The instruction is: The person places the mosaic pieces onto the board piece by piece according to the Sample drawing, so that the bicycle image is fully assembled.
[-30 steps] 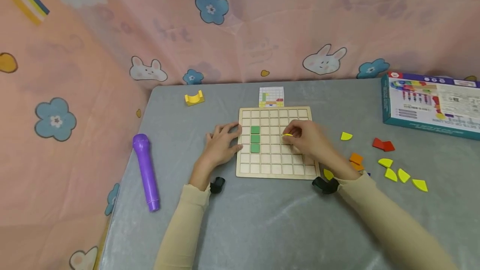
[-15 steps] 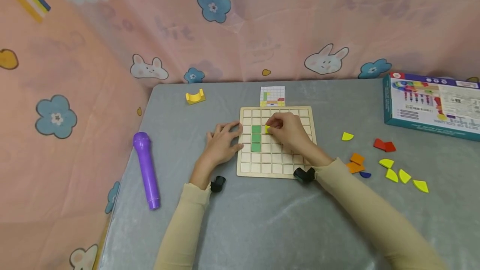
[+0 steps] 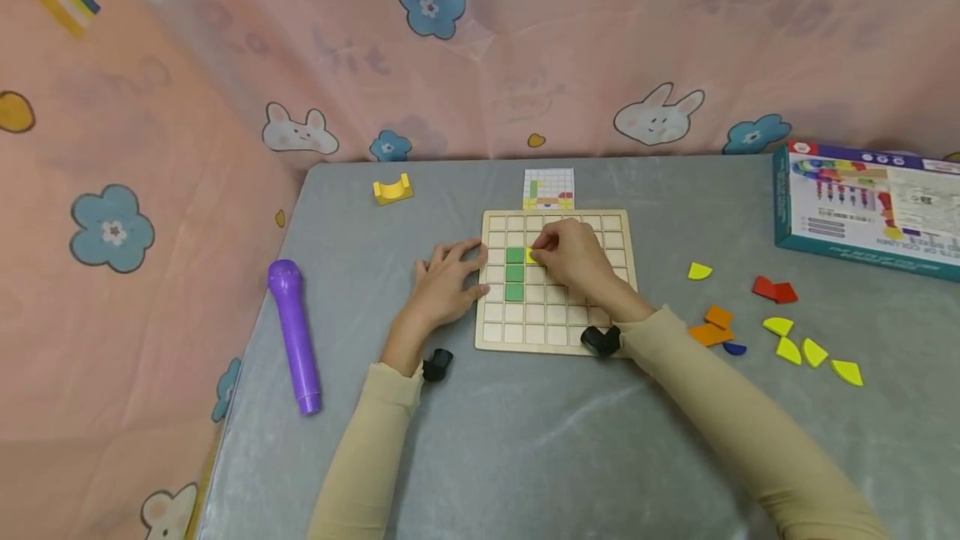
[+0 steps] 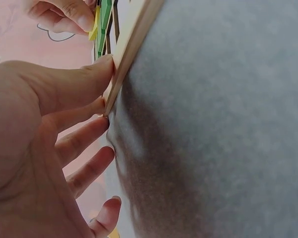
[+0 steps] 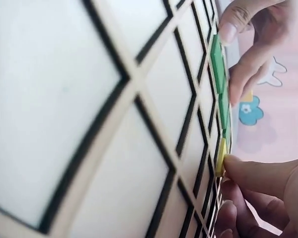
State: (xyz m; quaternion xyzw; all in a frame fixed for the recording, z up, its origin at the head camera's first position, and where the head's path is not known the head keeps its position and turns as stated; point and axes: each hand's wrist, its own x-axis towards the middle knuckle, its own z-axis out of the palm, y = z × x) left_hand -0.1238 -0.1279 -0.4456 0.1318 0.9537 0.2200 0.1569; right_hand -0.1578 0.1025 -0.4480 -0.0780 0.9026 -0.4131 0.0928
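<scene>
A wooden grid board (image 3: pixel 534 340) lies on the grey table, with three green squares (image 3: pixel 514 272) stacked in one column. The right hand (image 3: pixel 576 258) pinches a yellow piece (image 3: pixel 529 256) at the cell just right of the top green square; in the right wrist view the thumb presses on the yellow piece (image 5: pixel 221 157). At the board's left edge, the left hand (image 3: pixel 442 286) rests with spread fingers, and in the left wrist view its thumb touches the wooden rim (image 4: pixel 131 47). A small patterned card (image 3: pixel 548 188) lies behind the board.
Right of the board lie several yellow quarter pieces (image 3: pixel 813 352), two red pieces (image 3: pixel 776 290), orange pieces (image 3: pixel 711 333) and a blue piece (image 3: pixel 735 348). A box (image 3: pixel 862 215) stands at the back right. On the left are a purple microphone (image 3: pixel 296 340) and a yellow block (image 3: pixel 393 189).
The right hand has moved left across the board with the yellow piece, from the right-hand columns to beside the green squares. The left hand has stayed at the board's edge.
</scene>
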